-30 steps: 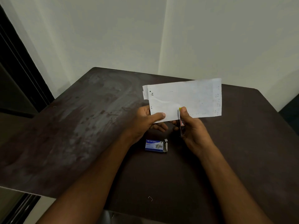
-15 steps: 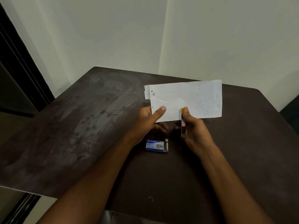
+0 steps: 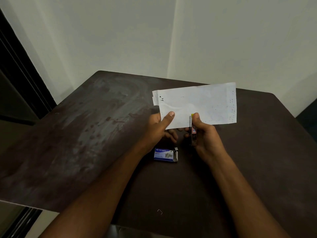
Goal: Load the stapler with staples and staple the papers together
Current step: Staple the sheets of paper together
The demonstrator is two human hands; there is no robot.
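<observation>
A stack of white papers (image 3: 202, 103) is held up above the dark table, long side across. My left hand (image 3: 160, 127) pinches its lower left corner, thumb on the front. My right hand (image 3: 204, 134) grips a small stapler (image 3: 193, 133) upright, its yellow-tipped jaw clamped over the papers' bottom edge near the middle. Rows of staples show along the right and bottom edges of the papers. A blue staple box (image 3: 165, 154) lies on the table below my hands, its end flap open.
The dark brown table (image 3: 85, 134) fills most of the view, with white walls meeting in a corner behind it. A single loose staple (image 3: 159, 211) lies near the front edge. A dark door frame stands at the left.
The papers and both hands have shifted slightly right and down. My left thumb has slid up onto the front of the papers. The stapler stays on the bottom edge.
</observation>
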